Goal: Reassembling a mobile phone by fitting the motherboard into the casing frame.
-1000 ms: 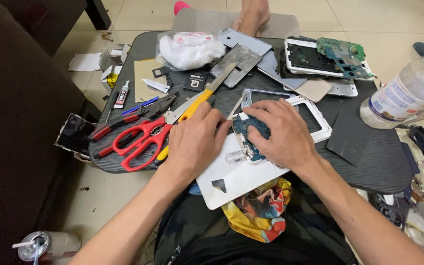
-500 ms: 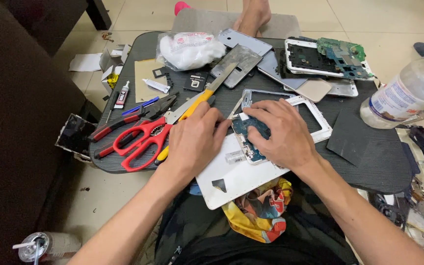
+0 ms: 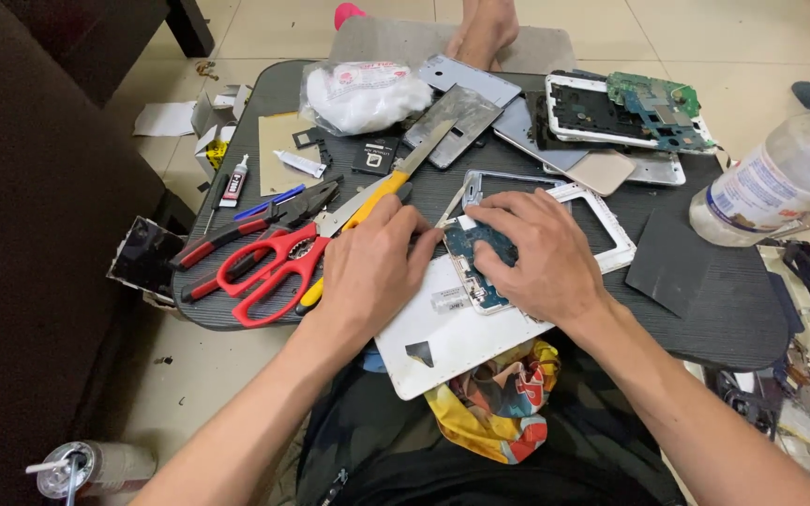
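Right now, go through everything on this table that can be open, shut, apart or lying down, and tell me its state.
Red scissors: lying flat, blades shut.
Red-handled pliers: lying flat, jaws look shut.
Yellow utility knife: blade extended.
White tablet shell: taken apart, circuit board exposed.
Clear plastic bottle: on its side.
Small glue tube: capped, lying down.
Left hand: pressing on the shell.
Right hand: on the board.

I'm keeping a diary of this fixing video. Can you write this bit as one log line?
left hand: on white tablet back panel | right hand: covering teal circuit board | beside: red-handled scissors, yellow utility knife
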